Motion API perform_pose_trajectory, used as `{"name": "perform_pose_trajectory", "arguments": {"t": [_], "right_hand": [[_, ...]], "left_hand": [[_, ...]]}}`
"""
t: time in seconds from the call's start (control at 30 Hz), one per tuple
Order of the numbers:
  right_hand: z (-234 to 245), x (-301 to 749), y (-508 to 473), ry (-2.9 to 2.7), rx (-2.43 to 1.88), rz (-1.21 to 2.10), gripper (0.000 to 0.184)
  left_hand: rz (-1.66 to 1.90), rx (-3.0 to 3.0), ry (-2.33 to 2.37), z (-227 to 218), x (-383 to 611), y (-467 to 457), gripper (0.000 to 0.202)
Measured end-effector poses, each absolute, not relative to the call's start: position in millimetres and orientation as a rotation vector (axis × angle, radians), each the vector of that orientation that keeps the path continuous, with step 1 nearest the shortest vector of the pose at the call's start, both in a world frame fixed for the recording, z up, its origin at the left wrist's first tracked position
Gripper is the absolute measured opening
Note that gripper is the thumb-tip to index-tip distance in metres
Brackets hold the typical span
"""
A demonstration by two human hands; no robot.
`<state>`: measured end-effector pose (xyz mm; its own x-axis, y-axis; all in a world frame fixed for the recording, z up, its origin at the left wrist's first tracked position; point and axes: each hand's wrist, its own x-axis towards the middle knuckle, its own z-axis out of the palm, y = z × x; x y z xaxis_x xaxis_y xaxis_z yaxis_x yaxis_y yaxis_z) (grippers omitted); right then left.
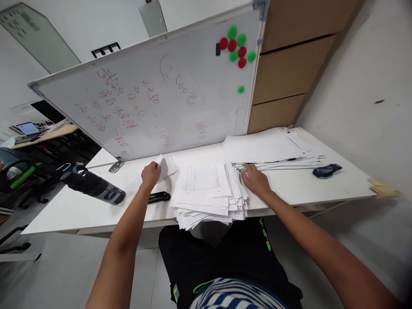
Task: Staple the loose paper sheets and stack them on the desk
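My left hand point(151, 175) is closed at the left, its fingers pinching the edge of a small white sheet of paper point(167, 166) raised off the table. Just below it lies a black stapler point(159, 197). In front of me a thick, uneven pile of printed papers point(206, 182) sits at the table's front edge, its lower sheets jutting over. My right hand point(256, 180) rests between this pile and a second stack of papers point(264, 148) at the back right. Its fingertips touch the near left corner of that stack, with the thumb apart from the fingers.
A whiteboard point(144, 107) with red writing and round magnets leans behind the white table point(341, 184). A dark bottle point(93, 184) lies tilted at the left. At the right is a dark blue object point(326, 170). Cardboard boxes point(289, 64) stand behind.
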<state>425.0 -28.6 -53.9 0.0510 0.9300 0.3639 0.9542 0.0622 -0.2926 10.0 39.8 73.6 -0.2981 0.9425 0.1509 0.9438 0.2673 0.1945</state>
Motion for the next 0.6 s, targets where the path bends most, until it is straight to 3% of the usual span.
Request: {"name": "perform_pose_trajectory", "arguments": {"t": [0.17,0.27,0.43,0.5,0.6], "right_hand": [[-46.3,426.1,-35.3,-1.786,-1.729,0.09,0.044],[-28.7,417.0,-63.4,-1.557,-1.489,0.351,0.044],[8.4,379.8,-113.7,-0.997,-0.969,1.19,0.068],[21.0,368.1,-119.4,-0.744,-0.935,1.414,0.065],[33.9,362.6,-119.0,-0.553,-0.98,1.619,0.05]], "left_hand": [[-1.413,-2.365,-2.003,123.4,90.6,-49.4,0.025],[-1.929,-2.38,-1.867,135.0,135.3,-94.6,0.023],[-2.866,-2.036,-2.074,111.2,154.8,-103.2,0.03],[-3.128,-1.8,-2.1,94.8,149.7,-97.8,0.032],[-3.245,-1.487,-2.224,73.1,135.9,-98.1,0.036]]}}
